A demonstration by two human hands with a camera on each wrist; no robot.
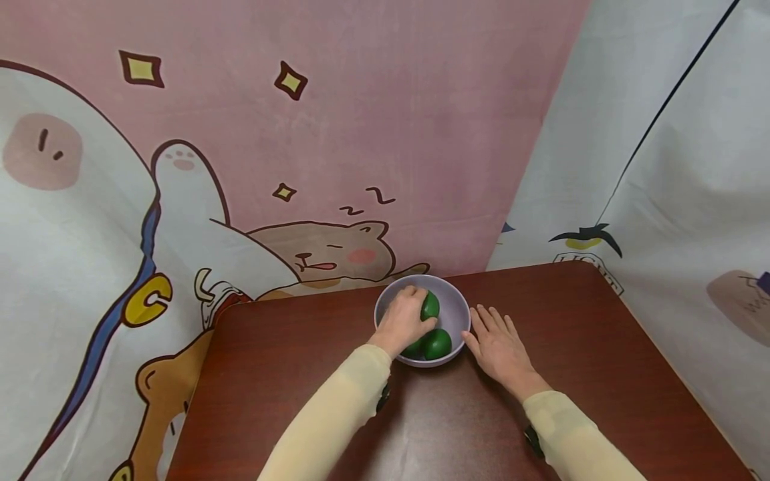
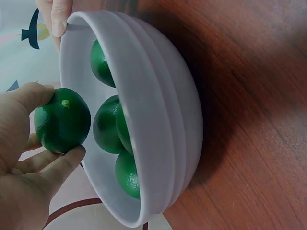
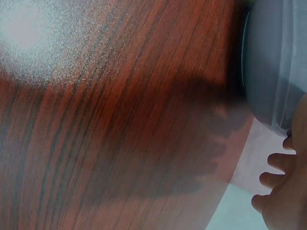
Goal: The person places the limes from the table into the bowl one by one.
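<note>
A pale purple bowl (image 1: 452, 319) with several green limes (image 1: 437, 344) in it stands near the table's back edge. My left hand (image 1: 404, 322) is over the bowl's left side. In the left wrist view, its thumb and fingers pinch one lime (image 2: 62, 120) at the bowl's opening, above the limes (image 2: 106, 125) inside. Part of those limes is hidden by the bowl wall. My right hand (image 1: 500, 347) is at the bowl's right side, fingers straight and thumb at the rim. The right wrist view has its fingers (image 3: 276, 179) beside the bowl's outer wall (image 3: 268, 62).
The brown wooden table (image 1: 289, 374) carries the bowl. Behind it hangs a pink cloth (image 1: 445, 133) printed with cartoon animals, close to the back edge. A whitish cloth (image 1: 680, 200) hangs along the right side.
</note>
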